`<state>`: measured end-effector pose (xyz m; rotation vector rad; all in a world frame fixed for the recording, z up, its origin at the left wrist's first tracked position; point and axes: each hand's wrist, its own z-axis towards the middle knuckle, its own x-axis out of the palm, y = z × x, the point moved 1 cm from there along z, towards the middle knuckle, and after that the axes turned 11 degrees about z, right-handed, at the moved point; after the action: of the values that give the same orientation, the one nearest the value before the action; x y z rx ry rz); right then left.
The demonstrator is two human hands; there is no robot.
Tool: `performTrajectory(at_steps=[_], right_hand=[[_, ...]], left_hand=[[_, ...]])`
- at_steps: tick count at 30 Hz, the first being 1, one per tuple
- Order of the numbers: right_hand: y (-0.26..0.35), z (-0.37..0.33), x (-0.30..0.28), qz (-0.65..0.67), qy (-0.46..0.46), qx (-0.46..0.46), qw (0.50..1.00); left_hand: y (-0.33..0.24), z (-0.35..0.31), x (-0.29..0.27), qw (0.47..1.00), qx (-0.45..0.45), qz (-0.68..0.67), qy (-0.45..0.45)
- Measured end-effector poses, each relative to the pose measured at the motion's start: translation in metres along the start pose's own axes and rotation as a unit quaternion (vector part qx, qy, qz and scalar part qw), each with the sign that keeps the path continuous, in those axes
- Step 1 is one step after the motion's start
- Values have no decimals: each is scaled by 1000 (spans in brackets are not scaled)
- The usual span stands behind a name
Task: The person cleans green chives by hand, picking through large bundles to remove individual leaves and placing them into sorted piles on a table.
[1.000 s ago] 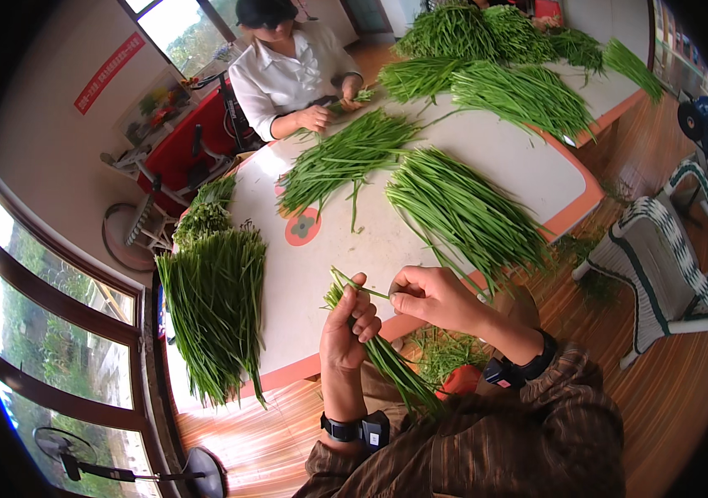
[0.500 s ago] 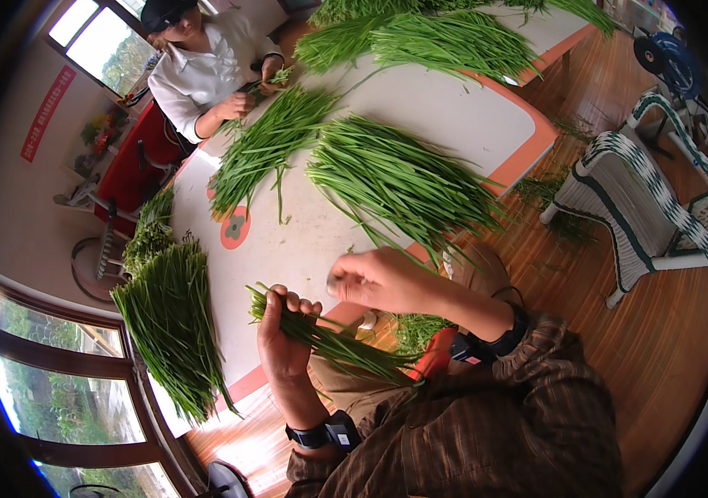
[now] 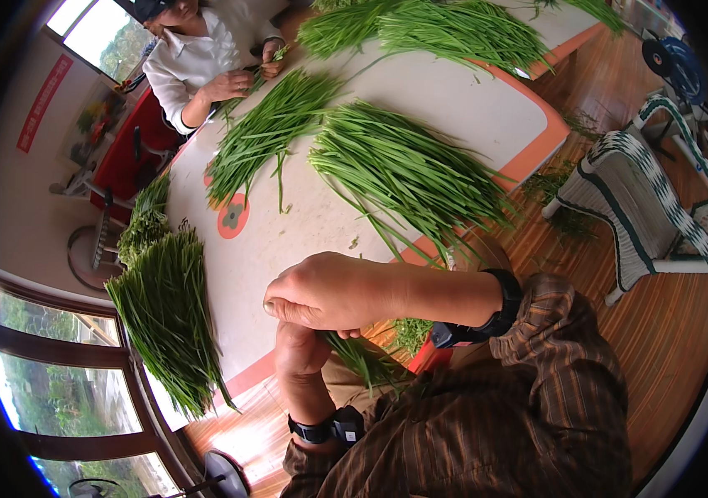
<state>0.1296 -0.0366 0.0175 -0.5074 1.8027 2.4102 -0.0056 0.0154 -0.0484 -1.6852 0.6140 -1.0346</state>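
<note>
My left hand is closed around a small bunch of long green garlic chives, whose leafy ends trail down to the right over my lap. Across the top of it lies my right hand, fingers curled in and thumb pressed against them. The upper ends of the bunch are hidden behind it, so whatever those fingers pinch cannot be seen. Beyond my hands, a big heap of chives lies on the white table with its orange border. A second heap rests farther left.
A dark green pile sits at the table's left edge. Across the table a person in a white shirt handles green stalks. More chives lie at the far end. A white wicker chair stands right; green scraps lie below the table edge.
My right hand has moved left and down from beside the bunch onto my left hand, covering the stalk ends. My left hand still holds the bunch. The view has shifted slightly.
</note>
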Motion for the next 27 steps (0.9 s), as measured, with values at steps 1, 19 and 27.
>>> performTrajectory(at_steps=[1, 19, 27], right_hand=[[-9, 2, 5, -23, -22, -39, 999], [-82, -1, -112, -410, -304, 72, 857], [-131, 70, -105, -550, -202, 247, 772]], left_hand=[[3, 1, 1, 1000, -2, -17, -6], [8, 19, -23, 962, -8, -253, -99], [11, 21, -18, 961, -26, -266, -73]])
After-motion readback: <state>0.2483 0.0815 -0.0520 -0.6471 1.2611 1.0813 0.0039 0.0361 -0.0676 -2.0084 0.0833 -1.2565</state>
